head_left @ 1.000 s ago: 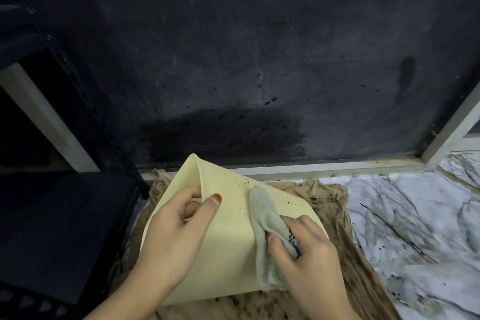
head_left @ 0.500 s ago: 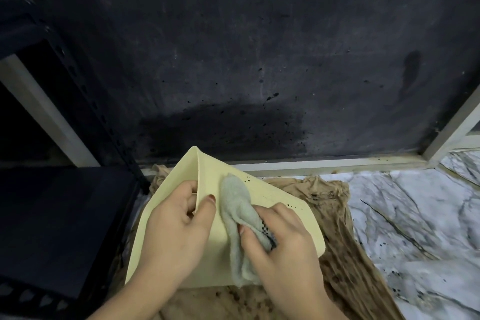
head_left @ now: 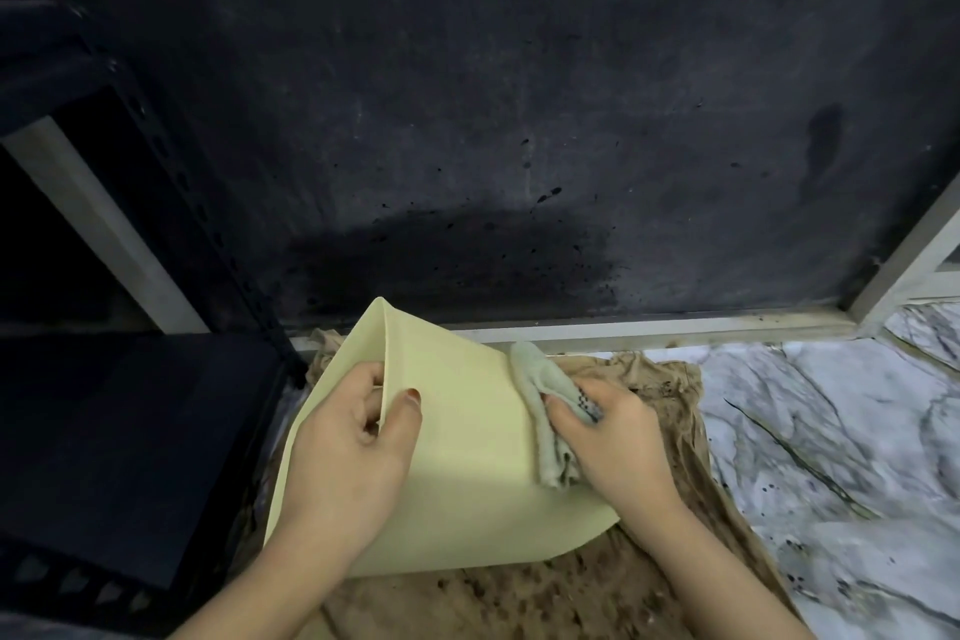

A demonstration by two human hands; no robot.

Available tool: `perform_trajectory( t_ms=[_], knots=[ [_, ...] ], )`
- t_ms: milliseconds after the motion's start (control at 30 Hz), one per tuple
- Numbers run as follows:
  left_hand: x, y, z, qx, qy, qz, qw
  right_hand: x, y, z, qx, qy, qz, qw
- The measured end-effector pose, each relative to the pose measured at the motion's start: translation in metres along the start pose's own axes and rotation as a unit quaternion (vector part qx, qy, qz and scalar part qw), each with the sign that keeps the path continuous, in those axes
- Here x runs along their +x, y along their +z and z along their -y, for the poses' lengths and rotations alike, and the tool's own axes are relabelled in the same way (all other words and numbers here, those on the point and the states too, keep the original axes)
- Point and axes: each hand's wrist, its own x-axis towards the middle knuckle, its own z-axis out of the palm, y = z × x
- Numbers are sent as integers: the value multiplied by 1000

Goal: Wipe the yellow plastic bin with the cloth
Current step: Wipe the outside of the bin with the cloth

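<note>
The right hand (head_left: pixel 608 437) grips the bunched cloth (head_left: pixel 540 411) against the yellow plastic bin (head_left: pixel 467 442), at its right edge. Just beside it, the left hand (head_left: pixel 353 437) pinches the bin's corner. Beneath both lies brown fabric (head_left: pixel 519 598).

The left hand (head_left: pixel 348 437) holds a corner edge of the pale yellow plastic bin (head_left: pixel 467 457), thumb on the outer face. The right hand (head_left: pixel 608 437) presses a crumpled grey cloth (head_left: pixel 540 411) against the bin's right edge. A stained brown fabric (head_left: pixel 519 598) lies beneath on the marble floor (head_left: pixel 831 431).
</note>
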Motion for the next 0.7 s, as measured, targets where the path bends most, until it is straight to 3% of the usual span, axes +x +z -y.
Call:
perform_trajectory(
  t_ms=[233, 367, 700],
  knots=[
    [-2, -1, 0, -29, -3, -14, 999, -22, -13, -46, 12, 99, -46, 994],
    [-3, 1, 1, -40, 6, -7, 999, -41, -16, -46, 43, 92, -54, 993],
    [-6, 3, 6, -39, 54, 11, 998, -49, 22, 51, 46, -137, -25, 989]
  ],
)
